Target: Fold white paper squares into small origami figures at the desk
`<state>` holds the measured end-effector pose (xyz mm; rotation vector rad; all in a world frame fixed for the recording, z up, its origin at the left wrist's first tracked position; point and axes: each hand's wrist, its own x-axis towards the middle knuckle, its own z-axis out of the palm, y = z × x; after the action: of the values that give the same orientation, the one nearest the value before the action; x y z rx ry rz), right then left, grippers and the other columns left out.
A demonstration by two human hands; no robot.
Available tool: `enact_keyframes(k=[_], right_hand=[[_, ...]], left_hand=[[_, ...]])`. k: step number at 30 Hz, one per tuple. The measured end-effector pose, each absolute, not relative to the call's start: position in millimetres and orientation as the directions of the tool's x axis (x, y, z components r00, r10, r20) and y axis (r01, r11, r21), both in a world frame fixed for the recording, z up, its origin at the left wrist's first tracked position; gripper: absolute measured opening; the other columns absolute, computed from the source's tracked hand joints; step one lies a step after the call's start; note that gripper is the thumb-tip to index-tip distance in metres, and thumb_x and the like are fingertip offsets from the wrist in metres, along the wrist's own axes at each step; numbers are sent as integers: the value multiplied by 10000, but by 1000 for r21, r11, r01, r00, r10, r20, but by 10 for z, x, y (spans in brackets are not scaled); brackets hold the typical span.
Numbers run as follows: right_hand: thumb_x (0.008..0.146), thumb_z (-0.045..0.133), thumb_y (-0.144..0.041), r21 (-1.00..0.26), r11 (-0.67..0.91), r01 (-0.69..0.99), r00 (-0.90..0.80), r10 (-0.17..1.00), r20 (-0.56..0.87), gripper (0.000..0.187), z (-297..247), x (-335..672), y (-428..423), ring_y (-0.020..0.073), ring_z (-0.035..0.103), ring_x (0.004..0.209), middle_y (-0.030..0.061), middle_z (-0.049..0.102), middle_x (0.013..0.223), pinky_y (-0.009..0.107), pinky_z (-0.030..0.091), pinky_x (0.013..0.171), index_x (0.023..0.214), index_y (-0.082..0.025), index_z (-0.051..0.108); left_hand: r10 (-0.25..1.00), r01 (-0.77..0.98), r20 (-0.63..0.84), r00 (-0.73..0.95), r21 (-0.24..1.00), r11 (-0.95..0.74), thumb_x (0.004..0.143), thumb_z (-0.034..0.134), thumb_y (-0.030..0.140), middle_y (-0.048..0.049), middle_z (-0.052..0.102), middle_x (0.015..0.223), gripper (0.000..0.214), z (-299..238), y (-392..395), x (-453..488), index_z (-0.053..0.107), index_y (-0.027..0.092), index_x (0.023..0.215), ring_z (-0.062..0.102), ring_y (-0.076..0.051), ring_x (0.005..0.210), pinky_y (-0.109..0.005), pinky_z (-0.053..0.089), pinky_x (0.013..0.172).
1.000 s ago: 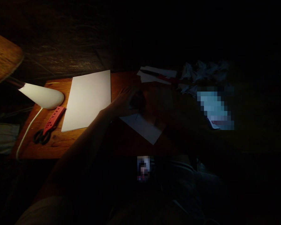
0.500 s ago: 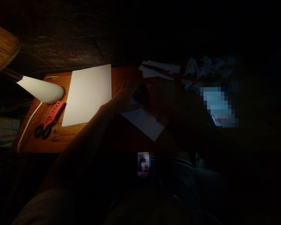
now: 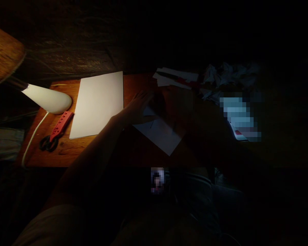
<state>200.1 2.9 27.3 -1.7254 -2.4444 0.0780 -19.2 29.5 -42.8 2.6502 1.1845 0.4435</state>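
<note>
The scene is very dark, lit only from the left. My left hand (image 3: 138,107) lies flat with fingers stretched out on the upper left part of a small white sheet (image 3: 164,136) on the wooden table (image 3: 133,150). My right hand (image 3: 177,111) is a dim shape in shadow over the same sheet, just right of the left hand; its fingers cannot be made out. A larger blank white sheet (image 3: 99,102) lies to the left of my left hand.
A white lamp head (image 3: 47,98) with its cord shines at the left. Red-handled scissors (image 3: 55,131) lie beside it. Folded white papers (image 3: 176,78) and crumpled paper (image 3: 228,77) sit at the back right. A glowing blurred screen (image 3: 240,118) lies at the right.
My left hand has slid slightly along the small sheet and flattened. The view shifted a little. Nothing else moved.
</note>
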Motion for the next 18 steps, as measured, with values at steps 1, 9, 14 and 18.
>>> enact_keyframes(k=[1,9,14,18], right_hand=[[1081,413,-130,-127,335,934,-325,941,91,380,275,2000,32,276,733,1037,182,769,1213,333,471,774,1268,-124,744],[1101,405,-133,-135,327,935,-313,943,111,369,238,1994,54,273,735,1059,189,767,1232,327,465,786,1250,-122,742],[1111,409,-148,-98,324,941,-315,944,96,372,244,2009,67,288,750,1093,158,759,1276,333,492,779,1304,-139,727],[1116,387,-156,-118,311,943,-301,949,93,388,265,2010,71,268,747,1098,158,748,1295,320,497,804,1290,-153,733]], left_hand=[[757,694,183,627,310,-650,809,833,567,-241,531,1577,909,-433,295,-191,464,166,1538,476,-444,1491,-629,390,1241],[754,687,134,643,335,-645,865,780,577,-259,488,1626,887,-303,245,-167,449,101,1537,453,-434,1506,-661,342,1272],[743,667,183,644,342,-662,817,822,544,-235,529,1593,852,-338,252,-197,490,164,1504,453,-452,1520,-670,360,1264],[731,665,218,646,309,-680,817,824,528,-182,606,1493,707,-347,260,-183,567,216,1397,546,-428,1415,-644,448,1194]])
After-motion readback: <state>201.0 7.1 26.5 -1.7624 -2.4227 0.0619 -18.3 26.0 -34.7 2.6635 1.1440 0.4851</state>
